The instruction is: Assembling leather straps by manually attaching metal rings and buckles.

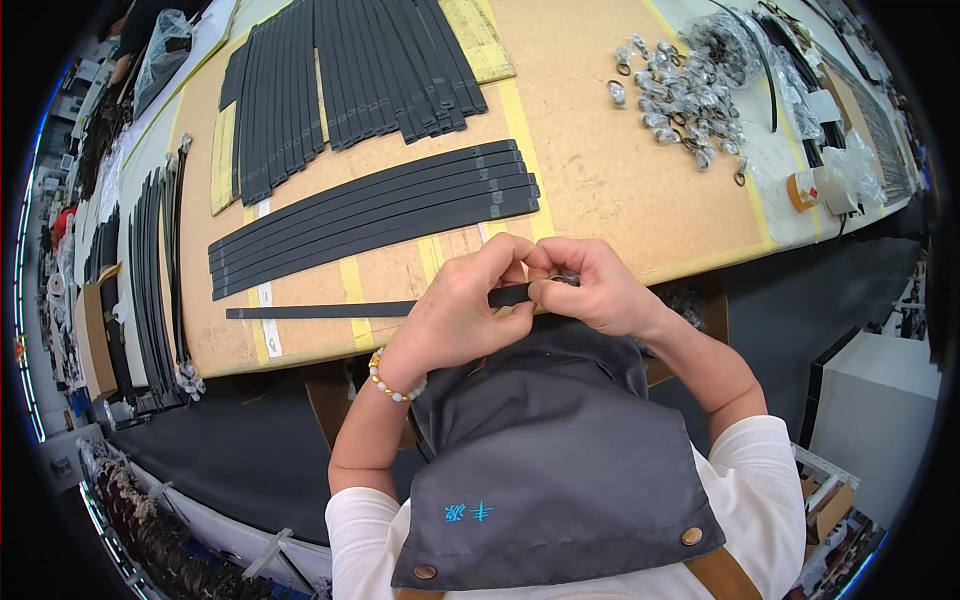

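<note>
A single black belt strap (330, 311) lies along the near edge of the table, its right end raised into my two hands. My left hand (450, 305) is closed on the strap a little short of that end, thumb and forefinger pinching it. Touching it, my right hand (600, 290) pinches the very end of the strap. A small shiny piece (567, 278) shows between the right fingers; it looks like a plastic-wrapped buckle, mostly hidden by them. Beyond my hands, several similar straps (370, 215) lie side by side.
More black straps (360, 70) cover the far left of the table. Plastic-wrapped buckles (680, 100) are heaped at the far right. An orange-and-white container (803, 190) stands near the right edge. Bundled straps (150, 280) hang by the left edge. A white cabinet (875, 390) is at right.
</note>
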Demonstrator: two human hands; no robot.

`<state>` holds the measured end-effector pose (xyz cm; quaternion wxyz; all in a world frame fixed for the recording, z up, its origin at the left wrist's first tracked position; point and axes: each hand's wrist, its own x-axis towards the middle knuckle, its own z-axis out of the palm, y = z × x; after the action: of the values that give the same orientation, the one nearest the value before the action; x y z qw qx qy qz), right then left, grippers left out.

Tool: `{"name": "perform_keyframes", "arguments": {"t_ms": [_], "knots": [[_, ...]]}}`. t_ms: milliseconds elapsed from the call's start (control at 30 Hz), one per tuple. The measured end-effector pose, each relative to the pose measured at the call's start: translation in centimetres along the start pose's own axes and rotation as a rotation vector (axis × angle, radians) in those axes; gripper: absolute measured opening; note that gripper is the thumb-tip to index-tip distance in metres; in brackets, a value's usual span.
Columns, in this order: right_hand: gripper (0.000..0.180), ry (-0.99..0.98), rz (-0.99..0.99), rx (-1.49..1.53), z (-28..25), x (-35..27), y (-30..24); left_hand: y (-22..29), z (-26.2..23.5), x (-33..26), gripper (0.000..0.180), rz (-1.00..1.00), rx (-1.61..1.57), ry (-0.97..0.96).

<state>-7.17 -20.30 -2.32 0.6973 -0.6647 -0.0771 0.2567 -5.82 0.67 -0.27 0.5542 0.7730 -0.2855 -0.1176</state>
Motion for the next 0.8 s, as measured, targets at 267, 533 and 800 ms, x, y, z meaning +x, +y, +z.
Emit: {"name": "perform_keyframes", "arguments": {"t_ms": [267, 533, 800], "knots": [[0.018, -0.182, 0.126, 0.264, 0.0, -0.3, -1.2, 0.0, -1.3, -1.0, 0.048, -0.099, -0.441, -0.05], [0.021, -0.341, 0.253, 0.122, -1.0, -0.2, -2.1, 0.0, -1.8, -1.2, 0.048, -0.123, -0.329, -0.084], [0.017, -0.19, -0.125, 0.228, 0.7, -0.1, 0.5, -0.4, -0.7, -0.6, 0.042, -0.006, -0.308, -0.036]]}}
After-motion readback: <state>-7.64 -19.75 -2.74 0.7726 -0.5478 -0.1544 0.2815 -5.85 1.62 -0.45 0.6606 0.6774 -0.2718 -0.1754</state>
